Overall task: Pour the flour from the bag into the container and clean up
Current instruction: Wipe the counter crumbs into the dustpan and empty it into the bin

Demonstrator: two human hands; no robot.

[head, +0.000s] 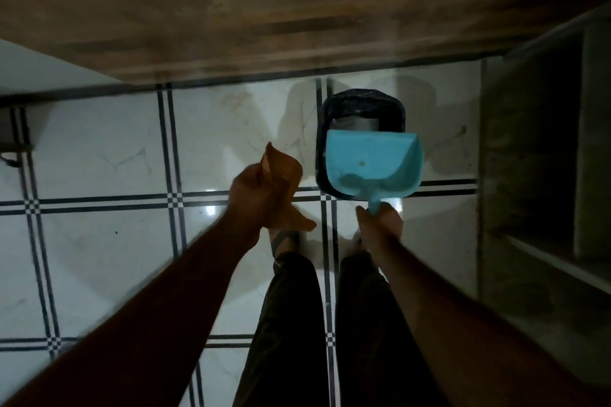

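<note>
I look straight down at a dim tiled floor. My right hand grips the handle of a light blue dustpan, which hangs over a small bin lined with a black bag. To the left of the bin, my left hand grips an orange-brown cloth; its ends stick out above and below the fist. The pan's inside shows a small speck and a pale patch near the handle. Neither the flour bag nor the container is in view.
A brown wooden cabinet front runs across the top, just behind the bin. A shelving unit with dark compartments stands at the right. My legs and feet are below the hands on the white floor with dark lines.
</note>
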